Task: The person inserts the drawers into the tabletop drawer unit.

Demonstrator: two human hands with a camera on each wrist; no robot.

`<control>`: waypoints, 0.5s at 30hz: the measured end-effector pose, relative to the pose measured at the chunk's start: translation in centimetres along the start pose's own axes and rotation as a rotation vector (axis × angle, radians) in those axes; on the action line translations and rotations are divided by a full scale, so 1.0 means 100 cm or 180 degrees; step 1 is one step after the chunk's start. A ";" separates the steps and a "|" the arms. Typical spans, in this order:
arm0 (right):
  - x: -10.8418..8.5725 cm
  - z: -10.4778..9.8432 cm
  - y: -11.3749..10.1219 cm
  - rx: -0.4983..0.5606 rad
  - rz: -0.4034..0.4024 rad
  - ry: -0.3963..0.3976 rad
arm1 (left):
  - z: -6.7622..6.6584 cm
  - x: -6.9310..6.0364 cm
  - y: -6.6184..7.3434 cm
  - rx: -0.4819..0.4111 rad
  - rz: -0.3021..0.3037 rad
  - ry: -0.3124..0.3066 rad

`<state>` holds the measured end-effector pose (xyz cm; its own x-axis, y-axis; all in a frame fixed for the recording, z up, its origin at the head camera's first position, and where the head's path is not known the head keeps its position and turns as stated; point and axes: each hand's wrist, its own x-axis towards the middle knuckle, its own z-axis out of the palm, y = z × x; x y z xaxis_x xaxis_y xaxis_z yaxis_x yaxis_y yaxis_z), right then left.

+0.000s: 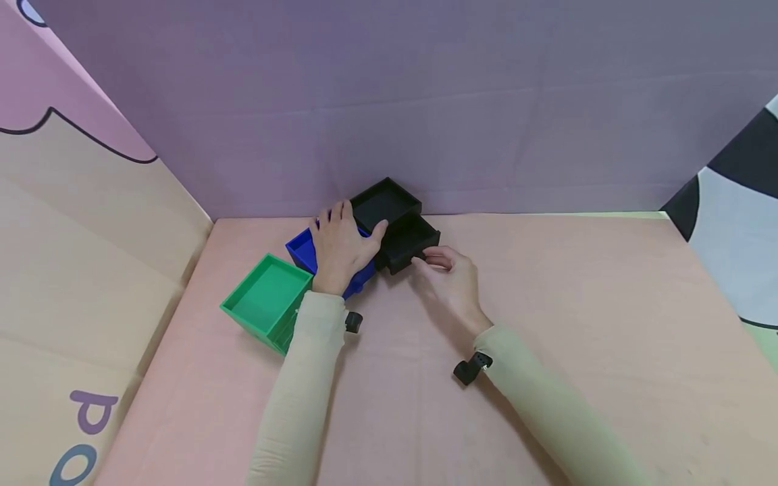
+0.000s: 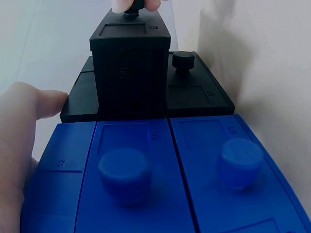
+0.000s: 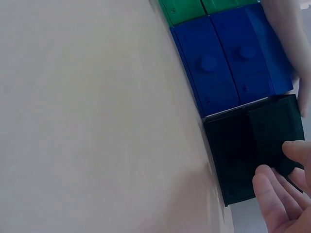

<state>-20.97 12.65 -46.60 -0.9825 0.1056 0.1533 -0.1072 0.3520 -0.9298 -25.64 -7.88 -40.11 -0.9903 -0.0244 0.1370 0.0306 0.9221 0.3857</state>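
My left hand lies with its fingers spread over the blue drawer box, its thumb reaching to the black drawer box. From the black box a drawer stands pulled out toward me. My right hand pinches the knob of that drawer; the fingertips around the knob show in the left wrist view. Beside it, the other black drawer sits in the box with its round knob free. Two blue drawer fronts with round knobs appear closed.
A green drawer box adjoins the blue one on the left, standing at an angle. Behind the boxes rises a purple-grey wall. They stand on a pink cloth surface, with a printed cream panel at the left.
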 end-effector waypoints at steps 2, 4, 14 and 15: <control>-0.003 -0.001 0.001 0.0021 -0.0026 0.0009 | 0.001 0.000 0.000 0.0005 -0.0001 -0.0006; -0.004 -0.002 0.001 0.0042 -0.0072 0.0043 | 0.000 0.000 0.001 0.0003 0.0002 -0.0004; -0.002 0.002 -0.002 0.0012 -0.0204 0.0162 | 0.000 -0.002 0.002 -0.0012 0.0007 0.0003; -0.002 0.002 -0.002 0.0005 -0.0189 0.0155 | 0.001 -0.001 0.002 -0.0017 0.0004 -0.0001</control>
<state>-20.80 12.32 -46.51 -0.9658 0.1298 0.2244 -0.1655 0.3576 -0.9191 -25.49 -7.64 -40.08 -0.9903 -0.0232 0.1373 0.0326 0.9201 0.3904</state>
